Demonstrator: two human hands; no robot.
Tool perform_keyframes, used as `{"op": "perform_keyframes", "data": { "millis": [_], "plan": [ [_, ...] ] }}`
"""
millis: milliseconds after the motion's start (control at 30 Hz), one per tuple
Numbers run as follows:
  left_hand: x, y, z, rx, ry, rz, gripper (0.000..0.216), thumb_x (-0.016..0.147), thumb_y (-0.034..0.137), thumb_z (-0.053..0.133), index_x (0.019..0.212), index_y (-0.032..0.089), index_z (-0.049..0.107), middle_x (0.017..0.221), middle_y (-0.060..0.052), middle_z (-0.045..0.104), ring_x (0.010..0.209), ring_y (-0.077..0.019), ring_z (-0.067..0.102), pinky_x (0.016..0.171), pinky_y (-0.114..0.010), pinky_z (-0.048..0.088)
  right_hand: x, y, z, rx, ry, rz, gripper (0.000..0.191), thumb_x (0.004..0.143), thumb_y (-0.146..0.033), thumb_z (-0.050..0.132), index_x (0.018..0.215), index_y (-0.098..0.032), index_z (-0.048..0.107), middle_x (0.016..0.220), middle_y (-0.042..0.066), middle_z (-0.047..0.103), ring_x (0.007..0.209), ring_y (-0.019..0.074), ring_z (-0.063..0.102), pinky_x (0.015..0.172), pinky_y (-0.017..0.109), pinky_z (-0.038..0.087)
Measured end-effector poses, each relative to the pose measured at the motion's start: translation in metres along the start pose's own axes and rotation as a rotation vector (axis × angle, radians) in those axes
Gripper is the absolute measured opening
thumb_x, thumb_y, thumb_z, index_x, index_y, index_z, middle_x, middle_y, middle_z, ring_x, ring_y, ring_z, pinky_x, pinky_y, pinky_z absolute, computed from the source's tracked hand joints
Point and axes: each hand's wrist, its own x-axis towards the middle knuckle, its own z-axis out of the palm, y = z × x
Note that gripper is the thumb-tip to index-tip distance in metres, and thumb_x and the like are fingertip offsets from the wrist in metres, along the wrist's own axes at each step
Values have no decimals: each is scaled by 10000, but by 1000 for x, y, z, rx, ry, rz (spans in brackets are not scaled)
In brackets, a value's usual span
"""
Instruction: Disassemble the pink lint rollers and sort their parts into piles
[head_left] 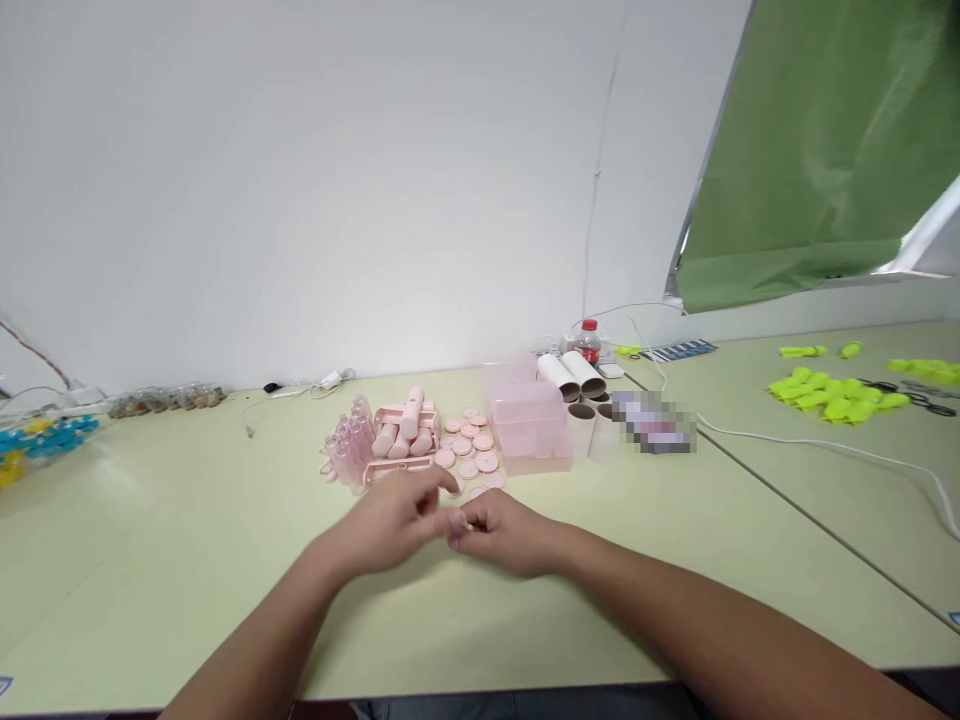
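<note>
Left hand (390,525) meets right hand (504,532) over the tabletop (187,560); the right grip pinches a small pale piece (458,520), the left grip is unclear.

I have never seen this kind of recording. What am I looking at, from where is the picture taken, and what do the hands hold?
There is no machine here. A person wears one camera on the head, so the picture looks forward and down at that person's own two bare hands. The left hand and the right hand meet at the fingertips above a pale green table. Something small and pale seems to sit between them, too blurred to name. Behind them lie pink discs, pink tubes, a clear pink box and cardboard rolls. Far right lie yellow-green pieces.
</note>
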Motion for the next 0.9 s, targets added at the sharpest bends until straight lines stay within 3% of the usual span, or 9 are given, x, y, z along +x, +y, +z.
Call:
{"op": "perform_keyframes", "data": {
  "millis": [67,200,367,500,600,733,900],
  "plan": [
    [-7,7,21,-41,-76,69,237,888,435,533,958,234,638,753,-2,649,644,-140,547,579,-249,364,0,-2,1,136,-51,16,338,804,-408,648,630,-160,499,545,-70,368,535,69,311,504,216,245],
    [-24,2,38,-102,-3,-4,218,915,402,486,928,216,597,651,10,609,573,-132,496,558,-249,353,-1,-8,2,347,-135,133,279,773,-405,676,721,-151,573,567,-54,493,520,73,432,515,207,358],
    [-51,-37,11,72,145,-246,196,895,370,438,868,228,569,627,13,646,552,-148,530,576,-267,364,0,-11,5,351,-117,244,228,752,-308,690,907,-148,643,698,-16,602,570,79,521,548,214,448],
    [-69,-84,-22,229,398,-592,141,847,371,448,882,240,489,681,6,682,595,-192,599,579,-282,380,2,-7,6,334,-106,247,205,784,-272,659,941,-142,635,723,-7,618,582,79,532,538,207,458],
    [-71,-112,-31,237,418,-770,172,796,375,505,754,245,402,629,6,649,626,-215,638,543,-274,362,3,-6,6,350,-92,253,213,788,-278,661,948,-141,626,717,-8,613,570,81,532,515,207,455],
    [-60,-123,-26,206,380,-752,264,819,376,477,655,239,323,540,16,588,652,-218,665,565,-269,366,4,-8,6,345,-92,261,212,786,-270,669,949,-143,623,722,-9,610,580,84,540,520,209,464],
    [-44,-124,-23,374,449,-705,181,819,326,450,687,247,355,555,-1,582,615,-227,610,556,-279,343,3,-9,7,324,-102,255,194,798,-248,652,959,-143,622,743,-6,608,598,85,548,533,209,474]
  ]
}}
